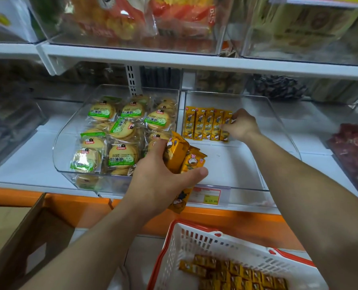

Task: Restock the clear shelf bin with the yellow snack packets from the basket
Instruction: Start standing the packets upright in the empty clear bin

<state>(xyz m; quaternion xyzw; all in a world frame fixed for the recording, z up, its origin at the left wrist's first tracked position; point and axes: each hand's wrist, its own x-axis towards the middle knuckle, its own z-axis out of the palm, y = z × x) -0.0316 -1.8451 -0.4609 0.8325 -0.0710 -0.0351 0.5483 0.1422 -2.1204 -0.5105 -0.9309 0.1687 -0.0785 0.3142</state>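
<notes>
1. Two bins sit side by side on this shelf. The clear shelf bin (236, 162) to be filled is mostly bare floor, and the biscuit bin (115, 135) stands against its left wall.
2. Below the clear bin's front edge is the white basket (194, 239), with many yellow snack packets (236, 273) lying in it.
3. The left hand (163, 181) clenches a bunch of yellow packets (180, 155) over the bin's front left corner. Holding them close there would probably give the other hand a short reach.
4. At the bin's back left, a row of five packets (207, 126) stands upright, faces forward.
5. The right hand (243, 124) lies against the row's right end packet; I cannot tell whether it pinches or only presses. The next packet probably belongs just right of that one, same way up and pushed snug so the row does not topple.
</notes>
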